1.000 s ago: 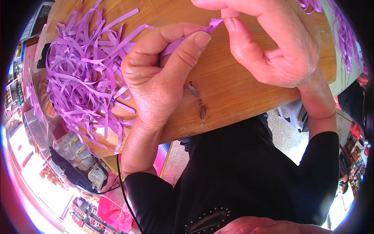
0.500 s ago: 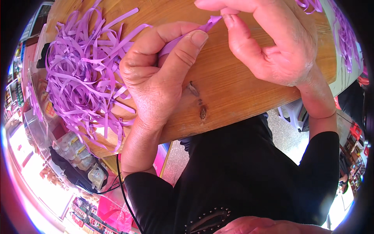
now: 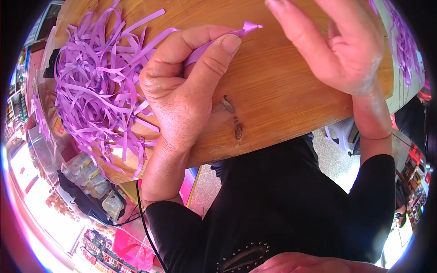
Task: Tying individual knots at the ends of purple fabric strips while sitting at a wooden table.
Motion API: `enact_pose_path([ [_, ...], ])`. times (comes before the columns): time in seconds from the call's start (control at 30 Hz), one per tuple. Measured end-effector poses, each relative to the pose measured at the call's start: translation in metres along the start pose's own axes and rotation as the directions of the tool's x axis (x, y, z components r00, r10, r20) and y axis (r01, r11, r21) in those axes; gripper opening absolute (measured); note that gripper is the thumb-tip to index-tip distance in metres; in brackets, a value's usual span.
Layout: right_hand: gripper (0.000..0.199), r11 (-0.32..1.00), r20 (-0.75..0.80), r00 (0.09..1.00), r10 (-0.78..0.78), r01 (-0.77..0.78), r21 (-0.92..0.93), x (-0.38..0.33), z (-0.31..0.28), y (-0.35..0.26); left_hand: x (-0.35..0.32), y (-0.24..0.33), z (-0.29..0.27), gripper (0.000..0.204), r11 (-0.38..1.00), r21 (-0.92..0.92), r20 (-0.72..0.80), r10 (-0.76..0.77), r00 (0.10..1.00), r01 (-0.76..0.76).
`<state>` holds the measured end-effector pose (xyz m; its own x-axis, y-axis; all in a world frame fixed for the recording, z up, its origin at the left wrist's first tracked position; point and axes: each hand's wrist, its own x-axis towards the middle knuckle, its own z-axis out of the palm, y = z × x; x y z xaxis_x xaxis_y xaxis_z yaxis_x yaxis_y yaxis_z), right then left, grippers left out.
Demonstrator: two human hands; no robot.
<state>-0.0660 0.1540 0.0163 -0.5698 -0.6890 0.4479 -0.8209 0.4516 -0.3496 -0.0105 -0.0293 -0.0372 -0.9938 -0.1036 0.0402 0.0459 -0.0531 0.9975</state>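
Observation:
Between the thumb and forefinger of my left hand (image 3: 186, 86) a purple ribbon (image 3: 248, 28) is pinched. Its folded, pointed tip sticks out past my fingertips to the right, and the rest runs back into my curled palm. To the right of that tip, apart from it, my right hand (image 3: 339, 48) is raised with thumb and fingers spread; nothing shows in it, though its upper fingers run out of the picture. A large tangled heap of purple ribbons (image 3: 98, 86) lies left of my left hand.
Under my hands is a wooden table (image 3: 273, 107) with dark knots and a curved near edge. More purple ribbons (image 3: 405, 45) lie on a pale surface at the far right. Beyond the table's left edge sits a bag (image 3: 91, 182) with clear packages. A black cable (image 3: 141, 209) hangs near my left elbow.
My right hand has come away from the ribbon tip, moving right with its fingers opening. The left hand keeps its pinch in nearly the same place.

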Motion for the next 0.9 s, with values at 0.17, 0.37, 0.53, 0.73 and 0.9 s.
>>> enact_pose_path([
  [0.17,0.027,0.998,0.026,1.000,0.002,-0.003,0.060,0.004,-0.003,0.000,-0.001,0.000,-0.001,0.016,1.000,0.008,-0.002,-0.001,1.000,0.001],
  [0.37,0.022,0.992,0.065,0.998,0.016,-0.024,0.127,0.006,-0.005,0.001,-0.001,-0.001,0.000,0.015,0.996,-0.088,0.032,0.017,0.999,-0.014],
  [0.53,0.020,0.985,0.091,0.995,0.036,-0.051,0.163,0.004,-0.009,0.001,0.001,0.002,0.001,0.016,1.000,-0.008,0.047,-0.023,0.999,0.023],
  [0.73,0.015,0.989,-0.060,0.987,-0.147,0.147,-0.012,0.006,0.015,-0.003,-0.003,0.002,-0.008,0.014,0.994,0.038,-0.038,0.099,0.994,-0.098],
  [0.9,0.016,0.981,0.015,0.992,-0.124,0.125,-0.145,0.003,-0.003,0.001,0.003,0.008,-0.010,0.012,0.991,0.059,-0.030,0.119,0.992,-0.117],
])
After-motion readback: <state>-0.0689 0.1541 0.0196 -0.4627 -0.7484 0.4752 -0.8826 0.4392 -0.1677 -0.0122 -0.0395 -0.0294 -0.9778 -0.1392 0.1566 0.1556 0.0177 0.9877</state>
